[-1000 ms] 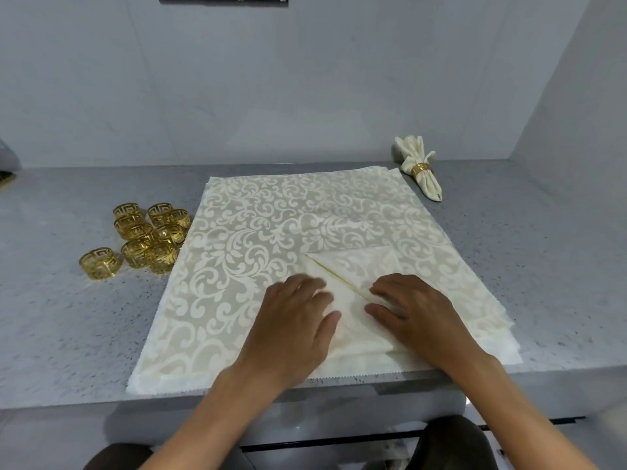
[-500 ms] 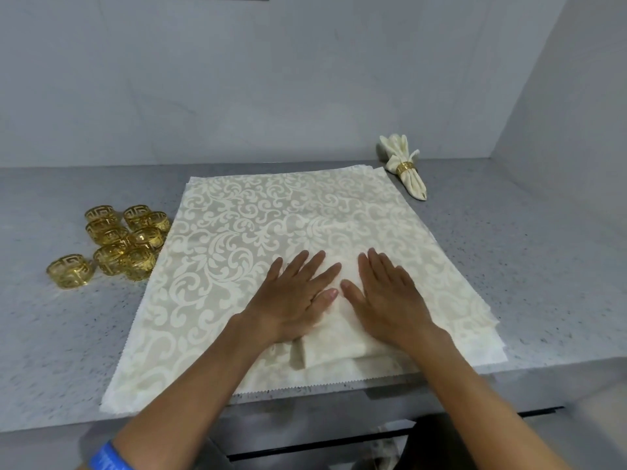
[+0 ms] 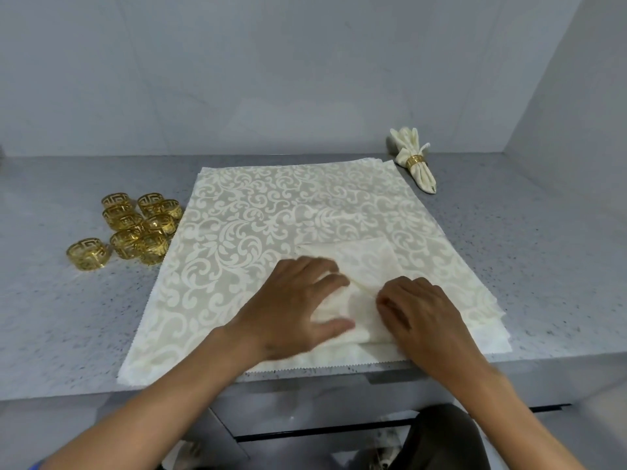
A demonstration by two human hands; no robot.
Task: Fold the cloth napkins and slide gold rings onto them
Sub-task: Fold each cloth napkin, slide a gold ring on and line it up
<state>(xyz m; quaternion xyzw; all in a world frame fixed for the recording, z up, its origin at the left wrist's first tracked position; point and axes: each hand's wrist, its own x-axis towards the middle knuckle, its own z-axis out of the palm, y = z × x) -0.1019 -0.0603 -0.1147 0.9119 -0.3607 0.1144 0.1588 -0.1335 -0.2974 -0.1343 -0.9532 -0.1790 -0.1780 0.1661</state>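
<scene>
Both hands have gone from lying flat side by side on the cloth half a second ago to curled fingers working it.

At nine o'clock on the speckled grey counter point(image 3: 51, 300) sits a cluster of loose gold napkin rings point(image 3: 135, 228), just beside the left edge of the spread damask napkins point(image 3: 237, 239), none picked up yet. The left hand point(image 3: 298, 307) bears down on the folded napkin point(image 3: 359, 286), fingers bent and thumb stretched toward five o'clock; it seems to gather cloth, but motion blur keeps me from telling whether it grips or only presses. The right hand point(image 3: 417, 317) pinches a fold line of that napkin between its fingertips. At one o'clock, well apart, lies one finished napkin in its ring point(image 3: 415, 161).

I judge this the folding step of a second napkin, with the ring yet to come. The next move calls for narrowing the cloth into a bundle slim enough to thread, then reaching left for a ring.

How many napkins lie in the stack cannot be told; only staggered edges show at four o'clock. Under the palms the fold is hidden.
</scene>
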